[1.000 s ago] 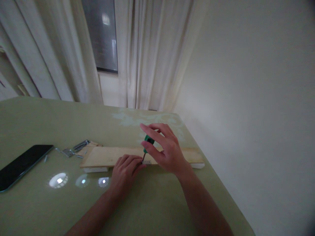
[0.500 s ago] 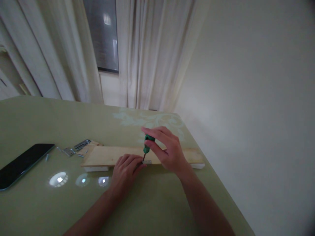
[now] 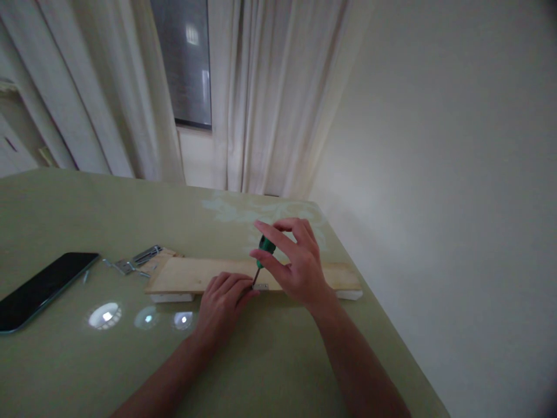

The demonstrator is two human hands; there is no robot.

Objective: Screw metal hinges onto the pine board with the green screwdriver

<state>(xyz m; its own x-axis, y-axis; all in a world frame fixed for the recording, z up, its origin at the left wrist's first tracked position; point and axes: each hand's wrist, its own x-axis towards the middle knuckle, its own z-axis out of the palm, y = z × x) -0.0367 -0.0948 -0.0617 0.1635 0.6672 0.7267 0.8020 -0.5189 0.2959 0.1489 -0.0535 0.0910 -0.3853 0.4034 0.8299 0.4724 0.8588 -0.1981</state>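
A pale wooden board (image 3: 183, 274) lies across the table on white supports. At its near edge sits a small metal hinge (image 3: 261, 287). My left hand (image 3: 224, 299) is closed on the hinge's left part, thumb in front and fingers resting over the board; part of the hinge is hidden under them. A short screwdriver with a green handle (image 3: 267, 245) stands tilted, its tip down at the hinge. My right hand (image 3: 298, 261) holds that handle between thumb and fingers. Whether a screw is under the tip is too small to tell.
Left of the board lie metal hinges (image 3: 125, 266), loose screws (image 3: 86, 277) and a small wood piece (image 3: 163, 258). A black phone (image 3: 46, 290) rests farther left on the glossy green table (image 3: 108, 371). A wall (image 3: 444, 203) stands along the right side.
My right hand has shifted its fingers and turned slightly around the screwdriver handle, which now leans a little more to the right. My left hand stays in place on the hinge.
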